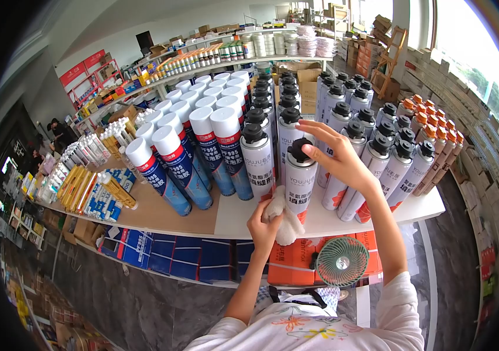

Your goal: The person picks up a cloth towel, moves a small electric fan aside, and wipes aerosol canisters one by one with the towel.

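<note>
A white foam sealant can point(299, 190) with a black cap stands at the front edge of the white table, slightly tilted. My right hand point(337, 152) is at its top, thumb on the black cap point(299, 148) and fingers stretched behind it. In my left hand point(263, 225) is a bunched white cloth point(288, 225), pressed against the can's lower side; part of the left fingers is hidden by the cloth. Just left stands another black-capped can point(256, 167), and one more point(287, 134) is right behind.
Blue cans with white caps point(175, 164) stand in rows at left, black-capped cans point(372, 164) and orange-capped ones point(436, 152) at right. Sealant tubes point(74, 187) lie farther left. A green fan point(342, 261) is before my body, near orange boxes point(290, 263) under the table.
</note>
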